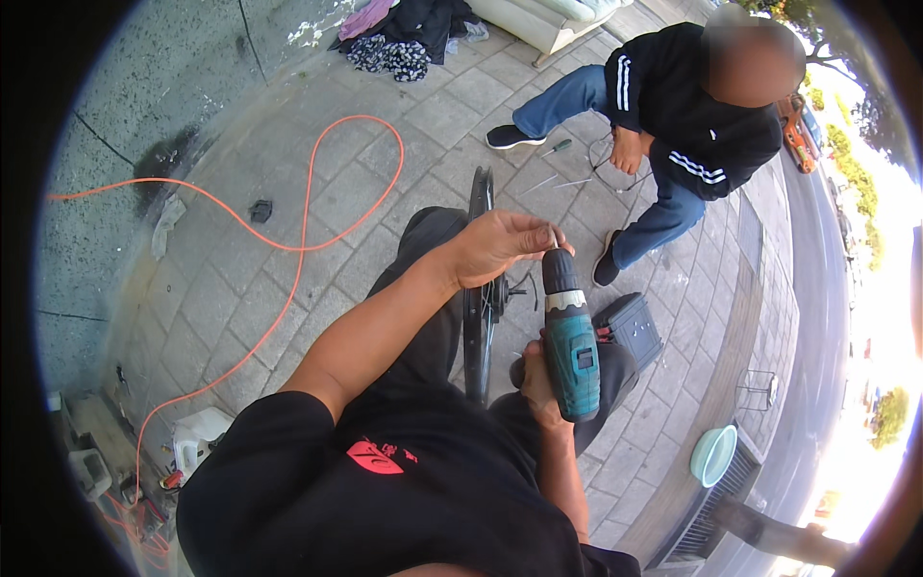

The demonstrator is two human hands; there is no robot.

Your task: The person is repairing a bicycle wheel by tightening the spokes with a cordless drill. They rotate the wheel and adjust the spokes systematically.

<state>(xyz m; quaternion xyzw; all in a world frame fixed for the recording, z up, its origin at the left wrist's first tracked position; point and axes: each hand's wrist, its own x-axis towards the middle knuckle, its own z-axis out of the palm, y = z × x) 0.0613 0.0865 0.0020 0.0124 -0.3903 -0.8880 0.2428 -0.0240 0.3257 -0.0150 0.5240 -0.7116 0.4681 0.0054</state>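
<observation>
A teal and black cordless drill [572,361] points away from me, my right hand [540,389] wrapped round its grip. At the chuck, my left hand [498,245] pinches a short, thin metal bit [555,238] at the drill's tip. Below both hands a wheel with a black rim [476,365] and a hub stands upright between my knees.
A co-worker [697,115] squats ahead-right, near a screwdriver [558,147] and loose rods. A dark case [625,332] lies by my right knee, a green basin [711,457] farther right. An orange cord [303,248] loops across the paving on the left. A sofa [529,29] stands behind.
</observation>
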